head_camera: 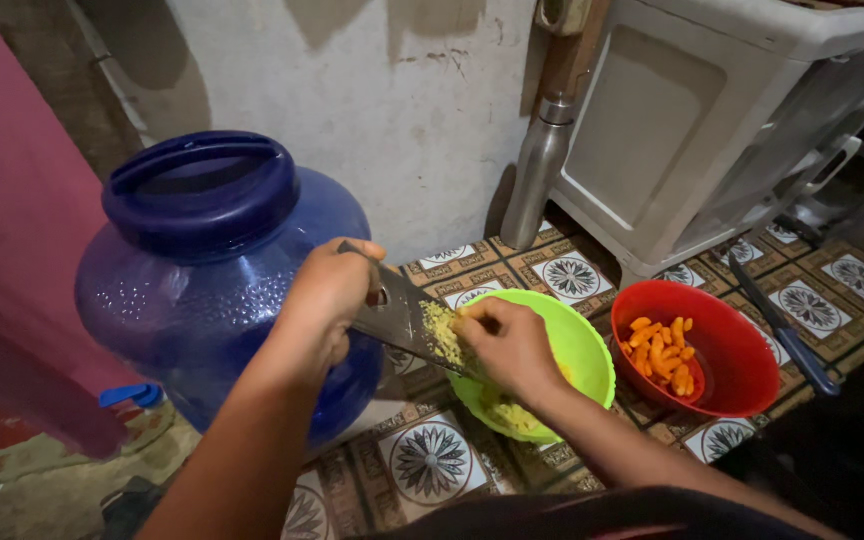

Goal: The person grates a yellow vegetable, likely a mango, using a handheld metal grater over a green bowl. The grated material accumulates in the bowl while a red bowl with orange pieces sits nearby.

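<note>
My left hand (324, 300) grips the handle of a broad metal knife (402, 318), held flat over a lime-green bowl (582, 345). Yellow chopped bits (440, 333) cling to the blade. My right hand (507, 345) presses its fingers on the blade among those bits, above the bowl. More of the yellow bits (512, 415) lie in the bottom of the green bowl. Right of it stands a red bowl (742, 350) holding orange pieces (662, 355).
A large blue water jug (212, 260) stands close at the left, touching my left arm. A steel flask (535, 180) and a white plastic cabinet (712, 120) stand at the back. A dark-handled tool (782, 330) lies on the patterned floor (432, 465) at the right.
</note>
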